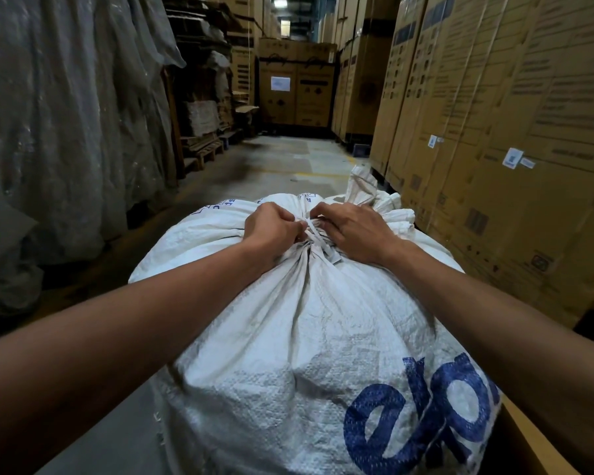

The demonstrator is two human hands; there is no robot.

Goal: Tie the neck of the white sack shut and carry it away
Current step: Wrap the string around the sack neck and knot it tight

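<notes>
sack [323,337]: on the floor [282,159] of an aisle, directly before the person, its gathered neck [311,234] on the far side of its top
left hand [271,226]: on the neck's left side, touching it
right hand [348,228]: on the neck's right side, touching it
tie strip [324,245]: round the neck, between the two hands
second sack [374,197]: just behind the first, to its right
stacked cartons [494,114]: along the aisle's right edge, beside both sacks
wrapped stacks [66,114]: along the aisle's left edge
pallets [203,149]: on the floor at left, beyond the wrapped stacks
far cartons [295,90]: across the aisle's far end
</notes>
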